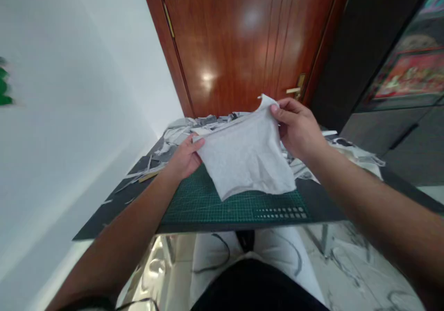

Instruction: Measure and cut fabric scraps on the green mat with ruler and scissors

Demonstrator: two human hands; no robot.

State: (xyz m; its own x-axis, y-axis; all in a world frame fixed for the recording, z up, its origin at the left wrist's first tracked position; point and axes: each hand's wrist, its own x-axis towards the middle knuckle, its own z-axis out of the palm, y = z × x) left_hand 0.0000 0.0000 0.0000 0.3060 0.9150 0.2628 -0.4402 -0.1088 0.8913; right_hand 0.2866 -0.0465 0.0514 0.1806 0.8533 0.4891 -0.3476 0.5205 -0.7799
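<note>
A light grey piece of cloth (pixel 246 156) hangs stretched between my two hands, above a green cutting mat (pixel 229 211). Its upper left corner is pinched between the thumb and fingers of my left hand (pixel 187 157). My right hand (pixel 296 128) grips the upper right corner and sits higher, so the top edge slopes up to the right. The lower edge hangs loose over the mat, with soft folds at the lower right. The cloth hides the middle of the mat and part of the table behind it.
Heaped fabric scraps (pixel 176 131) lie along the back and left of the dark table (pixel 120 209). More scraps (pixel 357 156) lie at the right. A wooden door (pixel 229 47) stands behind, a white wall (pixel 86 70) on the left, and a dark cabinet (pixel 391 135) on the right.
</note>
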